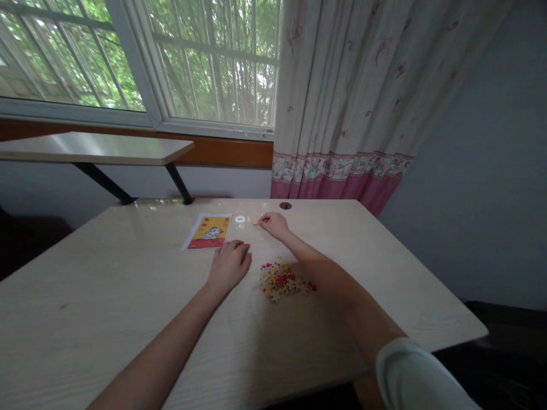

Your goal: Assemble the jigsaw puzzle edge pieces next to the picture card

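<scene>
My right hand point(274, 224) reaches to the far part of the table, its fingertips pinching a small yellow jigsaw piece point(255, 223). Flat on the tabletop, fingers stretched out, lies my left hand point(231, 263), close to the lower right corner of a picture sheet point(208, 232). That sheet shows a white cartoon animal on a yellow and red ground. Between my forearms sits a loose heap of jigsaw pieces point(282, 280) in yellow, red and plain tan. A few red pieces lie at the heap's right edge, beside my right forearm.
The pale wooden table point(128, 296) stands against the wall below a barred window point(213, 62). A raised shelf point(94, 147) on black legs stands at the back left. There is a round cable hole point(285, 206) at the back edge, near a floral curtain point(342, 114).
</scene>
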Demonstrator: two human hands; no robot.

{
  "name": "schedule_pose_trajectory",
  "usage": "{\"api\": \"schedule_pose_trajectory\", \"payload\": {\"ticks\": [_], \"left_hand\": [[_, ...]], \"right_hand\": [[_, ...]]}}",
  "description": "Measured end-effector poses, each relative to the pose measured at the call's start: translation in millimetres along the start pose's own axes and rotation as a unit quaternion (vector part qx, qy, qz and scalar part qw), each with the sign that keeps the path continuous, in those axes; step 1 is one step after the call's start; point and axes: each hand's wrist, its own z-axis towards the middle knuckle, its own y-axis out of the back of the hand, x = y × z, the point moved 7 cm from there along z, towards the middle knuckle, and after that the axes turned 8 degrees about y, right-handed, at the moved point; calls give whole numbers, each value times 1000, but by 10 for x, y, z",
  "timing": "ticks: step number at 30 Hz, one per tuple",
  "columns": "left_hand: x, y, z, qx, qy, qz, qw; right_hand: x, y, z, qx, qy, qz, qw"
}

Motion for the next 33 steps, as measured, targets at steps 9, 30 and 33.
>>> {"api": "schedule_pose_trajectory", "payload": {"ticks": [9, 30, 33], "left_hand": [[-13, 6, -4, 0, 2, -2, 1000], [-74, 24, -24, 23, 7, 45, 999], [-73, 28, -25, 21, 5, 45, 999]], "right_hand": [[-54, -62, -20, -2, 5, -22, 1000], [-10, -82, 14, 10, -7, -56, 998], [2, -79, 13, 9, -8, -64, 998]]}}
